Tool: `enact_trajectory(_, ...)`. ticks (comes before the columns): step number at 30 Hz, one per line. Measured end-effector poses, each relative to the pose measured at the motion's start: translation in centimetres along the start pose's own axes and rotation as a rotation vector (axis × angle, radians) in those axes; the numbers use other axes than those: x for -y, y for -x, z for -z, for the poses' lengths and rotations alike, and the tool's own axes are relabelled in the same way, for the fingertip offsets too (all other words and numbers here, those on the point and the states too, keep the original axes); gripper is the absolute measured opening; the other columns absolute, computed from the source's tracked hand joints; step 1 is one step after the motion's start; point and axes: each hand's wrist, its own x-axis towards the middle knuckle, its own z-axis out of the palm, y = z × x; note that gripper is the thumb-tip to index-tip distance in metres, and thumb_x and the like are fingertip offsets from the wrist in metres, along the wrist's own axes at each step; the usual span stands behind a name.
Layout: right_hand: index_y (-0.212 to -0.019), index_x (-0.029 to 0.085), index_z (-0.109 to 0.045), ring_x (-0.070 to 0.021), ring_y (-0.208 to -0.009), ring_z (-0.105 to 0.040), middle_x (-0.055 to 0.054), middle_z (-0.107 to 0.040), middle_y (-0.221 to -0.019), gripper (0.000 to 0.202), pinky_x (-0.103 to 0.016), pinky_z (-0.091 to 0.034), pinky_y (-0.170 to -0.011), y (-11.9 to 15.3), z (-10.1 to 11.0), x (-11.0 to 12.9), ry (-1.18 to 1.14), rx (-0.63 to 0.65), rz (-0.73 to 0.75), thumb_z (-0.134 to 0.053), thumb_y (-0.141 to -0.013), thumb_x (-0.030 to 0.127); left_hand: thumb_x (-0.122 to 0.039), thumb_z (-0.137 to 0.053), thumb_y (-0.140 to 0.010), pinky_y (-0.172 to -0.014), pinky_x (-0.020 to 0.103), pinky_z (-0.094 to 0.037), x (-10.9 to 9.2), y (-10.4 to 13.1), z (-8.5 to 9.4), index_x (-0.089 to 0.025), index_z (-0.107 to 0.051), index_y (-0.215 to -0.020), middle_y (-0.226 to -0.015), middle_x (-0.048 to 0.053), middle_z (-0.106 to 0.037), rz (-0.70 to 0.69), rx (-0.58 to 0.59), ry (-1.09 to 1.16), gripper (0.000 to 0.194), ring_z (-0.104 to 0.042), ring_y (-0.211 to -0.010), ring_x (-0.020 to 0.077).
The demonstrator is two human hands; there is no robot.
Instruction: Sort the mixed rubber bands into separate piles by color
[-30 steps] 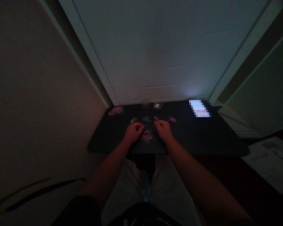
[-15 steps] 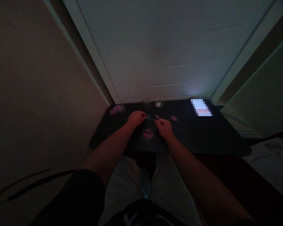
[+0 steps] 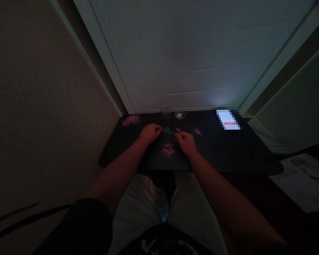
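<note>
Head view. Dim. Left hand (image 3: 150, 133): thumb and finger pinched together at the left side of the blue pile (image 3: 167, 130); can't tell if a bit is between the tips. Right hand (image 3: 186, 142): curled, fingertips together just below the pink pile (image 3: 178, 130); can't tell if it holds anything or touches the pile. Mixed pile (image 3: 168, 150) lies between the forearms, toward the near edge. Purple pile (image 3: 197, 131) sits just right of the pink one; big pile (image 3: 131, 120) is at the far left corner. All on the dark table (image 3: 228, 156).

Handling, as judged: bits look thin, very light, probably bendy, easy to scatter or tangle. Too small and dark to tell the material or how slippery. Best hold is a fingertip pinch on a single bit at its middle or a loose end at the pile's rim; light pressure, no sweeping.

Edges and room: near edge runs just below the mixed pile, so low drags risk spills. Door (image 3: 149, 71) stands behind the far edge, with the cup (image 3: 166, 112) and round lid (image 3: 180, 115) close to it. Wall (image 3: 55, 106) bounds the left. Most sideways room is right, between purple pile and phone (image 3: 228, 119); between the hands, space is tight.
</note>
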Motion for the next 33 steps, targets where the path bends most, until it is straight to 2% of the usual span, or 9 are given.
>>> enact_trajectory(8,-0.048,0.020,-0.033,-0.0082,-0.047,-0.029,0.005,-0.030,-0.047,0.038,-0.024,-0.023,-0.047,0.0,-0.1,-0.1,-0.009,0.005,-0.006,-0.051,-0.075,0.039,-0.031,-0.057,-0.075,-0.079,0.032,-0.044,-2.0,-2.0,-0.9,-0.019,-0.069,-0.092,-0.088,0.008,-0.066,-0.115,0.035,-0.069,0.024,-0.059,-0.083,0.0215)
enact_trajectory(14,-0.048,0.019,-0.035,-0.0079,-0.048,-0.030,0.005,-0.032,-0.047,0.037,-0.023,-0.023,-0.047,-0.1,0.0,-0.1,0.001,0.014,-0.008,-0.050,-0.075,0.039,-0.030,-0.055,-0.076,-0.072,0.028,-0.045,-1.8,-2.9,-1.3,-0.020,-0.070,-0.085,-0.084,0.005,-0.068,-0.070,0.134,-0.093,0.020,-0.060,-0.077,0.0182)
enact_trajectory(25,-0.048,0.019,-0.036,-0.0081,-0.048,-0.031,0.005,-0.032,-0.047,0.038,-0.024,-0.025,-0.048,-0.1,-0.1,-0.4,-0.022,0.008,-0.029,-0.052,-0.075,0.040,-0.031,-0.060,-0.075,-0.075,0.029,-0.048,0.1,-2.9,-1.1,-0.015,-0.070,-0.086,-0.084,0.005,-0.070,0.107,-0.008,0.375,0.023,-0.062,-0.077,0.0161)
enact_trajectory(33,-0.048,0.019,-0.036,-0.0076,-0.047,-0.030,0.005,-0.031,-0.047,0.037,-0.023,-0.025,-0.047,-0.1,-0.1,-0.2,-0.004,0.005,-0.023,-0.052,-0.075,0.039,-0.035,-0.060,-0.074,-0.063,0.027,-0.048,1.1,-2.1,-1.0,-0.014,-0.067,-0.094,-0.087,0.008,-0.071,0.200,0.059,0.677,0.030,-0.061,-0.070,0.0131)
